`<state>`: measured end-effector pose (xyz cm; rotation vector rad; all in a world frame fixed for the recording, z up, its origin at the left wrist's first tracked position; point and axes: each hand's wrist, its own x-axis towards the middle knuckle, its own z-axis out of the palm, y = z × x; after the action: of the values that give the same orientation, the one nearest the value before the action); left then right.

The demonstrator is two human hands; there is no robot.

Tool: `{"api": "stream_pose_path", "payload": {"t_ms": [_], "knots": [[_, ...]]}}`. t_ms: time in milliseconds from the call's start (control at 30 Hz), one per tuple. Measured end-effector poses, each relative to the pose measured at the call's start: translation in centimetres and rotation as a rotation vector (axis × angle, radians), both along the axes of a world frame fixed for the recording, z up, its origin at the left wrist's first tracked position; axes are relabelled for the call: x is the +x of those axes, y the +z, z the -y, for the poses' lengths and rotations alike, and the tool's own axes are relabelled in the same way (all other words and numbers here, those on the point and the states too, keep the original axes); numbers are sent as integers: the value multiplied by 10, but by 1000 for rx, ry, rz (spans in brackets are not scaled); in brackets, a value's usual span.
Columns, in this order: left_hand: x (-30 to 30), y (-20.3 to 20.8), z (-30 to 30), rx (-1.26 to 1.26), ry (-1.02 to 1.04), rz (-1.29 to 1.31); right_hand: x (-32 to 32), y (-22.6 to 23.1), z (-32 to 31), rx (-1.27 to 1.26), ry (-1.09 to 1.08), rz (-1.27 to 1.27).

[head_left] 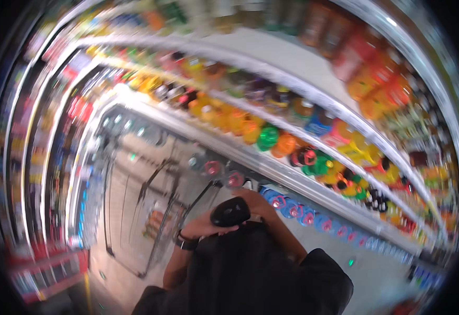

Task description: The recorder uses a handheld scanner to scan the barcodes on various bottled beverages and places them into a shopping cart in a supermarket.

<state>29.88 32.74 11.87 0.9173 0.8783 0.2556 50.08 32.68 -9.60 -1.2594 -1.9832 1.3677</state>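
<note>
A black, rounded handheld device (230,212) is held in front of my body, near the middle of the view. My left hand (200,224) is closed around its near left side, with fingers along its lower edge. A dark band (186,242) is on my left wrist. My right hand (250,200) is against the far right side of the device. Blur and the device hide its fingers, so I cannot tell how they are bent. Just beyond my hands to the left stands a wire cart or rack with a dark frame (148,189).
Refrigerated shelves (271,118) packed with coloured bottles run across the far side and down the right. More shelves (46,152) curve along the left. Large bottles with blue wrap (308,216) line the floor by the shelf base. A red crate-like stand (51,273) is at lower left.
</note>
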Motion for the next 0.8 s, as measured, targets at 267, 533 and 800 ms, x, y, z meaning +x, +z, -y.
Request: {"api": "stream_pose_path", "payload": {"t_ms": [267, 533, 800], "knots": [[-97, -10, 144, 195, 380, 103, -67, -3, -37, 262, 607, 633], [-157, -47, 333, 66, 868, 237, -212, 10, 43, 337, 411, 283], [-177, -58, 429, 89, 1199, 328, -311, -1, 165, 277, 1245, 418]]}}
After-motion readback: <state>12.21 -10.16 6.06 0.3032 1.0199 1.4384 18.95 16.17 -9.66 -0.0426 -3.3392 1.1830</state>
